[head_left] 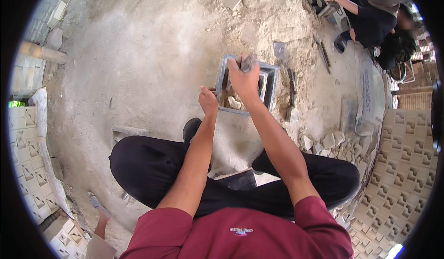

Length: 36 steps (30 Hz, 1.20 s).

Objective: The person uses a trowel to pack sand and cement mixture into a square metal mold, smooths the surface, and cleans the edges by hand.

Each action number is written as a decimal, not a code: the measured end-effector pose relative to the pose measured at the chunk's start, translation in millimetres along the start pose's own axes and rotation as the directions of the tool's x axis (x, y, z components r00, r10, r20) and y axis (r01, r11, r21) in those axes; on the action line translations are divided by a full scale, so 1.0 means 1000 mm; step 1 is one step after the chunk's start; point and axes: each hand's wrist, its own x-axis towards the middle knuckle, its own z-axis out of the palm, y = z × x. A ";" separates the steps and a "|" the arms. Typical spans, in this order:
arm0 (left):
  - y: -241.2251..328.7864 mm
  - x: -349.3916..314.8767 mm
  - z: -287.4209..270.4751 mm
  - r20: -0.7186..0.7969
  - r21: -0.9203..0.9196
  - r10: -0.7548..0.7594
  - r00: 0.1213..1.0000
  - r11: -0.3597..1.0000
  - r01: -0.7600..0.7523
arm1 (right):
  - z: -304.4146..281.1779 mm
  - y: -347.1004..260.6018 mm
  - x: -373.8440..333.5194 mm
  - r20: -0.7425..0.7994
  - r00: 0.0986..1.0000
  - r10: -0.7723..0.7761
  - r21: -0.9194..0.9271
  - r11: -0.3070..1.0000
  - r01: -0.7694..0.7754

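A square grey box-like mould lies on the dusty ground in front of my crossed legs. My left hand is closed beside its left wall, on a short dark handle-like stub. Over the mould, my right hand grips a rough grey lump near the far wall; whether it is stone or something else I cannot tell. Inside, a pale broken chunk sits close to the near wall. Part of the mould's inside is hidden by my right hand and forearm.
A dark metal bar lies right of the mould. Sandy rubble spreads beyond it, and broken pieces are heaped at right. Another person works at the far right. Patterned blocks are stacked along the right side.
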 end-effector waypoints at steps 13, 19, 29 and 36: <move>-0.001 0.003 0.001 -0.012 -0.019 -0.034 0.999 0.999 0.033 | -0.007 0.000 -0.043 -0.014 1.000 -0.025 0.116 0.993 0.026; 0.003 0.005 -0.001 -0.039 0.008 -0.018 0.999 1.000 0.019 | -0.011 -0.009 -0.029 0.081 0.996 0.038 0.083 0.996 -0.045; -0.017 0.022 -0.006 0.049 -0.055 0.119 0.992 0.992 -0.116 | -0.044 -0.032 0.011 0.303 0.952 0.040 0.046 0.997 -0.057; 0.037 0.003 -0.032 0.325 0.284 0.678 0.660 0.596 -0.751 | -0.087 -0.072 0.065 0.214 0.972 -0.093 0.280 0.960 0.031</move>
